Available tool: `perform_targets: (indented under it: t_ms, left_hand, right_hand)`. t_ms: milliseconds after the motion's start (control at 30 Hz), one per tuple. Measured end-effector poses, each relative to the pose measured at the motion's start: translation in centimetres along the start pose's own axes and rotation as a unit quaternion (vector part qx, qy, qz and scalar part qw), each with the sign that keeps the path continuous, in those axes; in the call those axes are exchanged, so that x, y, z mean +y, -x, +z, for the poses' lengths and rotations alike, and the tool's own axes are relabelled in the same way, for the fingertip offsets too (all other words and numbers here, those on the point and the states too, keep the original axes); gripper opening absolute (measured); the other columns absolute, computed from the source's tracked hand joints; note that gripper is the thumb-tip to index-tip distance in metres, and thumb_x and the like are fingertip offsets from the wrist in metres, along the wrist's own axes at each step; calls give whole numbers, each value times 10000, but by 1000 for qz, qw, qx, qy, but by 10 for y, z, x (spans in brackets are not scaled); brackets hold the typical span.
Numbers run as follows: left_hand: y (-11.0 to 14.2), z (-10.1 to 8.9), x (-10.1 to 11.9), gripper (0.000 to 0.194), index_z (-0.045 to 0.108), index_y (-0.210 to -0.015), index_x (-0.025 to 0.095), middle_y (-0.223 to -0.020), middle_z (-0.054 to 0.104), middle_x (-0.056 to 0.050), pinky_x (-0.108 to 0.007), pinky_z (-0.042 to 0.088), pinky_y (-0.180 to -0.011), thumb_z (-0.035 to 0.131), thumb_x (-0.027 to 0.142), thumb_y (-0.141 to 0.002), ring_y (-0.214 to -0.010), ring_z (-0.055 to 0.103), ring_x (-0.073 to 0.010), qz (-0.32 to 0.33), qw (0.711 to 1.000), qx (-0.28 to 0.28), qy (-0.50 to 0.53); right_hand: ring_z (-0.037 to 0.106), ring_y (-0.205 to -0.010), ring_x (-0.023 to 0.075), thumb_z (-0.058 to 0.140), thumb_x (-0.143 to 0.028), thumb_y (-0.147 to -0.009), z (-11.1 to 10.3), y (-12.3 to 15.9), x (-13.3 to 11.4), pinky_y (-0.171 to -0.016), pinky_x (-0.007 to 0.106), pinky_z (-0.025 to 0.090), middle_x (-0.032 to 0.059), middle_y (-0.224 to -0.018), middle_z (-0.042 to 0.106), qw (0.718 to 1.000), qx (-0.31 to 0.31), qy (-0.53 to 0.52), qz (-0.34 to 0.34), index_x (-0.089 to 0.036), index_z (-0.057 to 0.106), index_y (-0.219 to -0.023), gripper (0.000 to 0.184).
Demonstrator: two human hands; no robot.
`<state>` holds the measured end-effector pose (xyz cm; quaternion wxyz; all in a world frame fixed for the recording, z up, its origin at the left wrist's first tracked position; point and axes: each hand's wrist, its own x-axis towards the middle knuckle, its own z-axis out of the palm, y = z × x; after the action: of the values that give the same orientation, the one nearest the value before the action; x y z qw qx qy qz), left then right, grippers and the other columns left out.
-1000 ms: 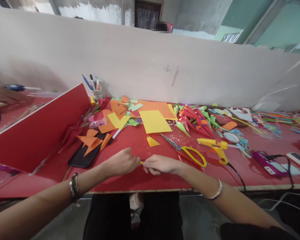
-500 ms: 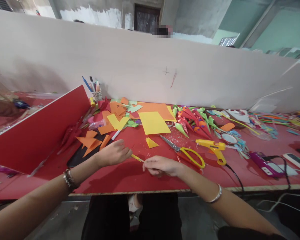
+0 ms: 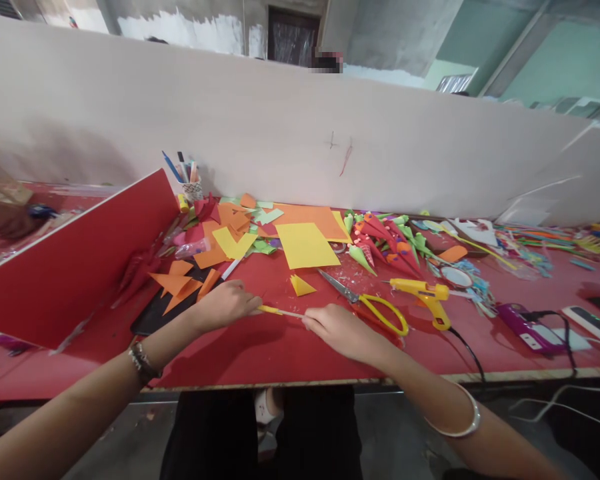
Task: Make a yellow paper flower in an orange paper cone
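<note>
A thin rolled strip of yellow paper [image 3: 279, 311] stretches low over the red table [image 3: 260, 353] between both hands. My left hand [image 3: 226, 304] pinches its left end, fingers closed. My right hand [image 3: 336, 329] pinches its right end, fingers closed too. A small yellow paper triangle [image 3: 301, 285] lies just beyond the strip. Yellow-handled scissors [image 3: 375, 307] lie right beside my right hand.
A yellow glue gun [image 3: 426, 294] with a black cord lies right of the scissors. Yellow and orange sheets [image 3: 305, 244], paper scraps and paper cones [image 3: 385, 241] cover the back. A red board [image 3: 75, 260] leans at left, over a black phone [image 3: 160, 313]. A pen cup [image 3: 192, 188] stands by the partition.
My hands have drawn apart, the right one shifting rightward, and more of the yellow strip shows between them. It now lies nearly level.
</note>
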<state>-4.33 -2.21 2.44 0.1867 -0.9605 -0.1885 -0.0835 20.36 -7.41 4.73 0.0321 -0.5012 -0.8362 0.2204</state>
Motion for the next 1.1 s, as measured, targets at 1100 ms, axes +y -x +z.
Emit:
perform_targets:
  t_ms: [1100]
  left_hand:
    - [12,-3,35,437,431,-1159,176,-933,597,-59,-247,407,-572,502,378,-779,-700,576,-164,-418,873,-10,250]
  right_hand:
    - [504,-736,123,474,-195,-814,20,-59,39,-675,231,370,29,-814,543,982,152,-114,-15,-150,564,-831,102]
